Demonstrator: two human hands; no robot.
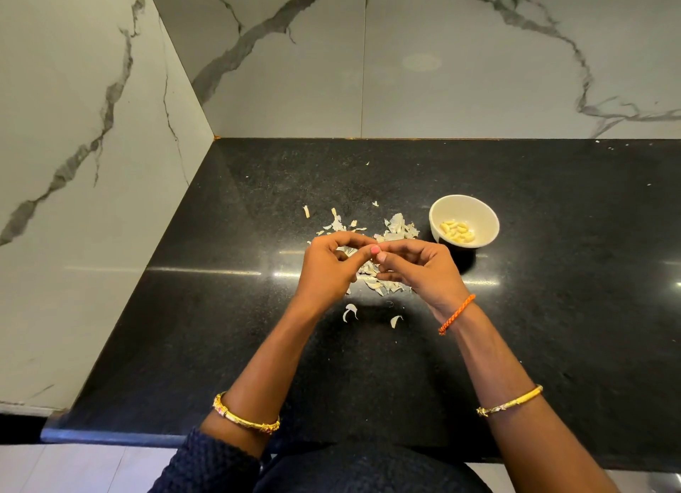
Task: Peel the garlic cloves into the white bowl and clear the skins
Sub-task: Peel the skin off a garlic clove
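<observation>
both hands meet fingertip to fingertip above the skins [372, 279] on the black worktop [221, 326]: left hand [328, 267] and right hand [423, 267] are curled, seemingly pinching a clove too hidden to see. peel over the pile, then drop the clove into the white bowl [479, 212], just right, where peeled cloves [457, 231] lie.

This is a home kitchen corner. A polished black speckled stone countertop [228, 326] fills the lower and middle frame, meeting glossy white marble-look wall tiles [460, 57] with grey veins across the top and left. Right of centre stands a small white bowl [479, 208] of peeled garlic cloves [458, 231], with papery garlic skins [396, 227] scattered at centre.
</observation>
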